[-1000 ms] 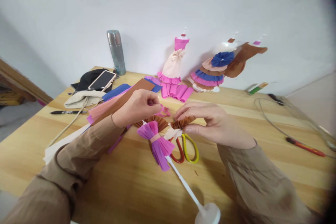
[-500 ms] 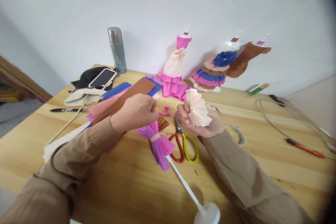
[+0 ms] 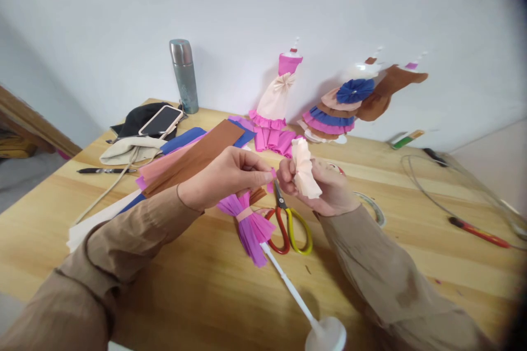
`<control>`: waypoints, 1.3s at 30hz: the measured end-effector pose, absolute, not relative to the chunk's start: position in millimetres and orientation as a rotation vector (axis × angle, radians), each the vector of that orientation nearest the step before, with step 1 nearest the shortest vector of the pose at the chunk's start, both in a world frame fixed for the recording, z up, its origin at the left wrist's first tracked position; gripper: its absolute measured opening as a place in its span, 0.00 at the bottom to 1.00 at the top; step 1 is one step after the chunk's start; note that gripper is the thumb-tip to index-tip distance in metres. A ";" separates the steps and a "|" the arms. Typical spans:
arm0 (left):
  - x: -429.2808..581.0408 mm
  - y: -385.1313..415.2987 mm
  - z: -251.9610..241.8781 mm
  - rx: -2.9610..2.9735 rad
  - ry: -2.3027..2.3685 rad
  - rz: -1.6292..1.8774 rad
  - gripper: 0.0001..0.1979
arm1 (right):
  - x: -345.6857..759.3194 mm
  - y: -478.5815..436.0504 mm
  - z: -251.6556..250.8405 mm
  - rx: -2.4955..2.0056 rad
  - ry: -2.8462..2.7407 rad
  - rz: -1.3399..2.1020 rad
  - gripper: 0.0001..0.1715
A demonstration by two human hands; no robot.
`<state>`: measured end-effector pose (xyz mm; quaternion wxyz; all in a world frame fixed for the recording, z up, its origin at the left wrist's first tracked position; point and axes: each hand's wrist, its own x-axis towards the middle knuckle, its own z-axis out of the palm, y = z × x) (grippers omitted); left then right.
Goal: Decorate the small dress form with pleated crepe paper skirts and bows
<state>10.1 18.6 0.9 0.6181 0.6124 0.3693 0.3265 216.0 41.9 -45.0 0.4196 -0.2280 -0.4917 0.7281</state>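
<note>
My left hand pinches a small magenta paper strip between thumb and forefinger. Close beside it, my right hand is closed on a cream pleated paper flower, turned mostly edge-on. Under the hands lie scissors with one red and one yellow handle loop, their blades partly hidden. A magenta-and-purple paper dress, banded with a peach strip, lies below my left hand. From it a white stand runs toward the front edge.
Dressed paper mannequins lean against the wall. At left are coloured paper sheets, a phone, a pen and a thermos. A tape roll and a red-handled tool with cable lie at right.
My left hand has come up to the right with the magenta strip now in its pinch, close to my right hand. The cream flower has turned more edge-on.
</note>
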 end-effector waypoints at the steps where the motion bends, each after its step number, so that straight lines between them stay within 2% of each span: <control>1: 10.8 18.0 1.6 1.424 0.852 0.764 0.09 | 216.5 41.1 -42.1 -0.614 -1.235 1.799 0.20; 9: 20.6 15.3 -3.7 1.407 0.916 0.950 0.05 | 201.1 26.4 -31.2 -0.767 -1.151 1.727 0.17; 15: 22.7 20.0 -19.3 1.399 0.841 1.050 0.08 | 195.4 23.2 -35.7 -0.787 -1.157 1.585 0.14; 20: 25.6 22.2 -22.0 1.375 0.832 1.101 0.10 | 193.7 22.1 -34.0 -0.844 -1.232 1.420 0.17; 27: 27.1 21.6 -17.6 1.372 0.767 1.079 0.08 | 193.6 22.6 -38.4 -0.841 -1.301 1.286 0.12; 32: 24.1 24.1 -19.3 1.305 0.761 0.973 0.12 | 195.2 24.8 -41.7 -0.908 -1.401 1.106 0.10; 39: 21.1 28.4 -30.6 1.291 0.748 0.926 0.18 | 190.6 18.7 -34.8 -0.928 -1.504 1.035 0.08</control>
